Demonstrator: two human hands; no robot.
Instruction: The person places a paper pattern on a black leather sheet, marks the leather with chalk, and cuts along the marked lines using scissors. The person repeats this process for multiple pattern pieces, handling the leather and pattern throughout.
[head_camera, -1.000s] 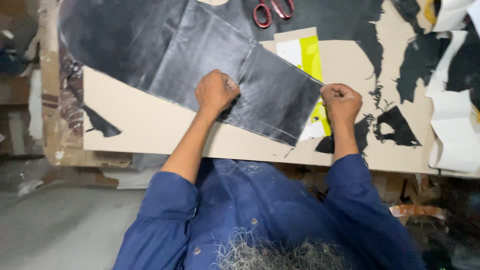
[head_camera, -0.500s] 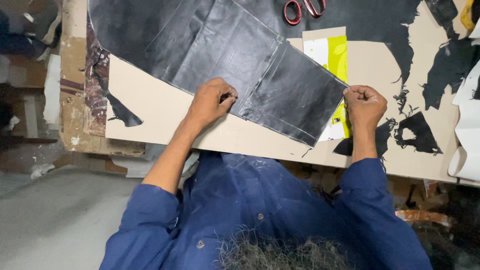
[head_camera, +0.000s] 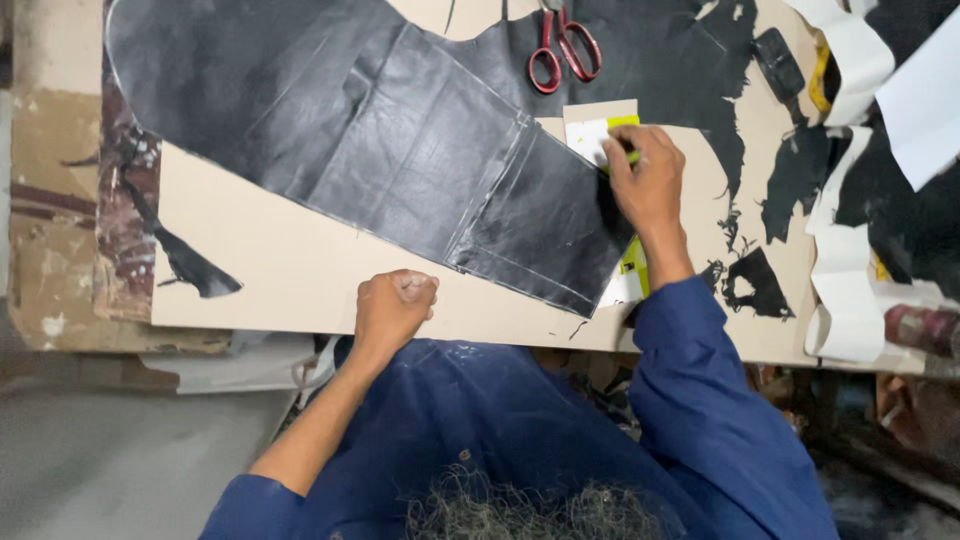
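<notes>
A large black leather piece (head_camera: 420, 150) lies flat on a beige cardboard-covered table (head_camera: 290, 280). My left hand (head_camera: 392, 305) is a closed fist resting on the bare cardboard just below the leather's lower edge, with nothing visible in it. My right hand (head_camera: 648, 180) is at the leather's right edge, fingers curled on a yellow and white sheet (head_camera: 598, 135) that sticks out from under the leather. Both of my sleeves are blue.
Red-handled scissors (head_camera: 563, 48) lie on the leather at the top. Black leather scraps (head_camera: 755, 280) and white paper strips (head_camera: 845, 290) are scattered on the right. A small black object (head_camera: 778, 62) sits at the upper right. The table's front edge runs just before my body.
My left hand came off the leather and drew back to the bare cardboard as a fist. My right hand moved up from the lower right edge onto the yellow and white sheet.
</notes>
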